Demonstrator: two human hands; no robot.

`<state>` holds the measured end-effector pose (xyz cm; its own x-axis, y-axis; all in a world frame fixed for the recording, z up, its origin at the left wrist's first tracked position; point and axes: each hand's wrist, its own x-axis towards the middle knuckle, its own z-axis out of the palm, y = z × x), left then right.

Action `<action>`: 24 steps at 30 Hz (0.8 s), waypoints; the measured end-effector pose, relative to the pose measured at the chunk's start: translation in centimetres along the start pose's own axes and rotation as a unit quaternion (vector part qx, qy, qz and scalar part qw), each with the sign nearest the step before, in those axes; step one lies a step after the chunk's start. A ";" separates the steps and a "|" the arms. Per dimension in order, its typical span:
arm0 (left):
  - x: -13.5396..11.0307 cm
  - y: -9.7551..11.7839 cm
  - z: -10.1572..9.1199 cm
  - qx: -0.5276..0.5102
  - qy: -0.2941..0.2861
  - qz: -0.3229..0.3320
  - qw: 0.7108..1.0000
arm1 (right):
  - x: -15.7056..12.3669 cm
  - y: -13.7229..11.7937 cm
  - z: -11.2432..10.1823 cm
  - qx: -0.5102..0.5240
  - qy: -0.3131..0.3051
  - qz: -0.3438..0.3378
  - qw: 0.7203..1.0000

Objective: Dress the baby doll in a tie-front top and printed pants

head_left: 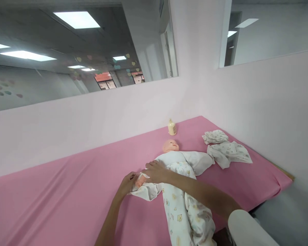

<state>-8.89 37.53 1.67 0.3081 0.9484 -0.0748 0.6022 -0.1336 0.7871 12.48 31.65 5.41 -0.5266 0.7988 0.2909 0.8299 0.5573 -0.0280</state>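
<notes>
A baby doll (171,145) lies on its back on the pink-covered table, dressed in a white top (173,158) and white pants printed with small bears (179,205). Its bare hand (141,181) pokes out of the white sleeve on the left. My left hand (127,184) is beside the doll's hand, with curled fingers pinching the sleeve's edge. From the other side, my right hand (156,172) lies over the doll's forearm, its fingers closed on the sleeve. A loose flap of white cloth (150,192) hangs below the doll's arm.
A pale yellow pump bottle (172,127) stands near the wall, beyond the doll's head. Folded printed cloths (215,136) and a rumpled printed garment (229,153) lie to the right. The pink table cover (66,191) meets walls at the back and right.
</notes>
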 end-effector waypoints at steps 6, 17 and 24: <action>-0.8 4.1 0.9 0.133 0.143 0.044 0.980 | -15.5 10.0 -2.8 0.108 0.184 0.451 0.866; 3.9 21.1 17.0 0.352 -0.190 0.351 0.847 | -23.1 16.0 -0.5 0.098 0.127 0.555 0.816; 4.5 20.9 18.2 0.402 -0.193 0.301 0.843 | -26.6 20.3 -5.1 0.067 0.179 0.608 0.771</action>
<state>18.53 33.81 6.64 0.8595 0.4951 -0.1267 0.5074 -0.8564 0.0957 44.30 20.60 1.99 0.7291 0.6494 0.2161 0.6313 -0.5162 -0.5788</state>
